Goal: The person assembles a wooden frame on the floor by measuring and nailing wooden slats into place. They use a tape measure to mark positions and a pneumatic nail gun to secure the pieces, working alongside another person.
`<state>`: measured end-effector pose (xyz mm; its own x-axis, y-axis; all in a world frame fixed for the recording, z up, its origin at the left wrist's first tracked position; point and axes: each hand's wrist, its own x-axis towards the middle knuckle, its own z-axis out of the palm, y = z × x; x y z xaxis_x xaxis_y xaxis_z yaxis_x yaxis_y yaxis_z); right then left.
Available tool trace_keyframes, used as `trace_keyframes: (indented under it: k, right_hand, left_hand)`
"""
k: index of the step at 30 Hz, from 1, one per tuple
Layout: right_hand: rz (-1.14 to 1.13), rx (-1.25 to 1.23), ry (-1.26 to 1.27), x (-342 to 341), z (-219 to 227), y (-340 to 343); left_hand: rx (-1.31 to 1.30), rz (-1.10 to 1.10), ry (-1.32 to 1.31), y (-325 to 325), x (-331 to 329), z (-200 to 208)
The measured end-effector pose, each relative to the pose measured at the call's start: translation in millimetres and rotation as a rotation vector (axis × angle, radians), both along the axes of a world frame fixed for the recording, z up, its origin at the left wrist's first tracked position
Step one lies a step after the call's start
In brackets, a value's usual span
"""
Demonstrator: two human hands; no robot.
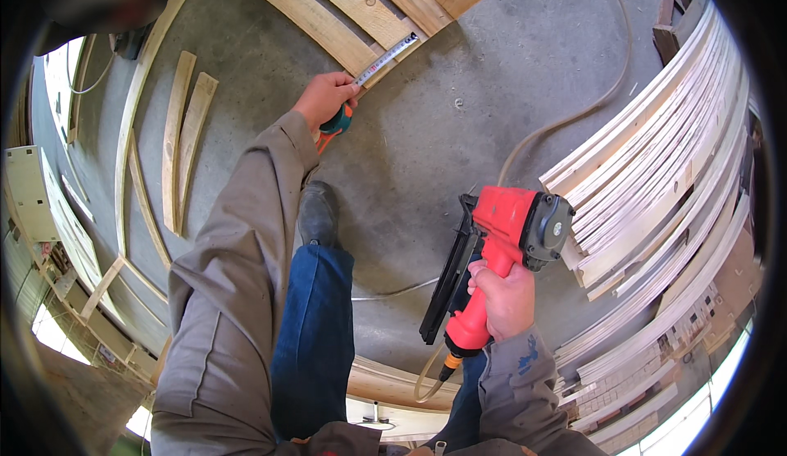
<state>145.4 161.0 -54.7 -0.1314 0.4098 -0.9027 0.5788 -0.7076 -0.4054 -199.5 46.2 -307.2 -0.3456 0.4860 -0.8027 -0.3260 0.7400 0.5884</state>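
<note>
My left hand (329,99) is closed on a green and orange tape measure (334,122). Its pale blade (384,62) is drawn out across the ends of several wooden boards (361,20) laid side by side on the floor. My fingers press near the blade at the corner of the boards. My right hand (503,298) grips the handle of a red and black pneumatic nail gun (502,234), held over the floor with its black magazine slanting down to the left. An air hose fitting (449,366) is joined to the base of its handle.
A big stack of long boards (656,152) stands at the right. Loose wood strips (180,144) lie on the concrete floor (410,169) at the left. A pale air hose (607,99) curves across the floor. A person (111,1) is partly seen at the upper left. My shoe (318,212) stands below my left hand.
</note>
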Motion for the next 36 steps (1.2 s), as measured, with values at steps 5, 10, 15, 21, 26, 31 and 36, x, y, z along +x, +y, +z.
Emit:
trace_keyframes:
  k: [5,10,15,21,26,31,36]
  right_hand:
    - [0.001,-0.003,-0.013,-2.4,1.3,-0.5]
    - [0.008,-0.028,-0.027,-0.1,-1.1,1.1]
    - [0.016,-0.010,0.000,-1.3,0.1,1.1]
    - [0.005,-0.021,0.000,-6.3,2.6,3.3]
    - [-0.079,-0.014,0.035,-12.8,1.0,-0.8]
    - [-0.141,-0.118,-0.078,-28.2,7.3,10.4]
    - [0.018,-0.034,0.115,-69.8,-14.0,20.0]
  left_hand:
    - [-0.006,-0.001,0.002,-1.8,-0.5,-1.1]
    - [-0.011,-0.011,-0.001,2.5,0.4,3.8]
    - [0.000,-0.011,0.007,-1.5,-1.3,0.4]
    - [0.006,-0.017,-0.006,-0.9,0.0,8.3]
    - [0.055,-0.039,0.060,0.5,0.6,13.7]
    - [0.073,0.084,-0.087,6.4,34.4,86.9]
    - [0.141,0.316,0.041,-50.9,69.4,122.3]
